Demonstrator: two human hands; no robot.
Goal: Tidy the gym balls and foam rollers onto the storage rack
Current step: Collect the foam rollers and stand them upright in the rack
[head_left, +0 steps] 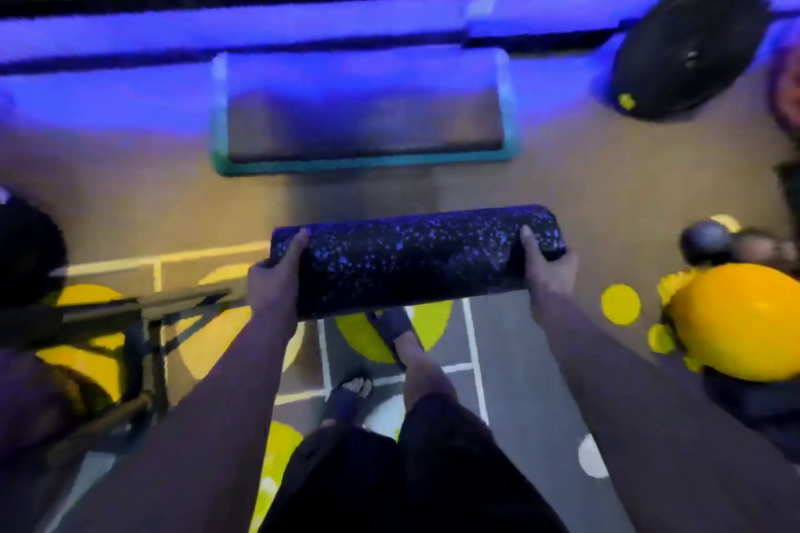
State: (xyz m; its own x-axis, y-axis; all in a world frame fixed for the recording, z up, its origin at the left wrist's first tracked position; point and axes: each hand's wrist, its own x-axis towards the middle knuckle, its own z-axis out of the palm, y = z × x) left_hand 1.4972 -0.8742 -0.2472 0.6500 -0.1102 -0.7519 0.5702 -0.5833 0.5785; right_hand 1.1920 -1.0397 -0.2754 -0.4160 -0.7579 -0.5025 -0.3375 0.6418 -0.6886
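I hold a black foam roller [415,260] with purple speckles level in front of me, above my feet. My left hand [275,281] grips its left end and my right hand [550,268] grips its right end. A yellow gym ball [740,320] lies at the right edge, and a large black gym ball [688,56] sits at the upper right beside the purple-lit wall. Another dark ball [26,251] shows at the left edge. The frame is motion-blurred.
A teal-edged step platform [363,162] lies on the floor straight ahead. A dark metal frame [143,316] stands at lower left. A small grey ball [705,240] rests at the right. The floor carries yellow dots and white lines.
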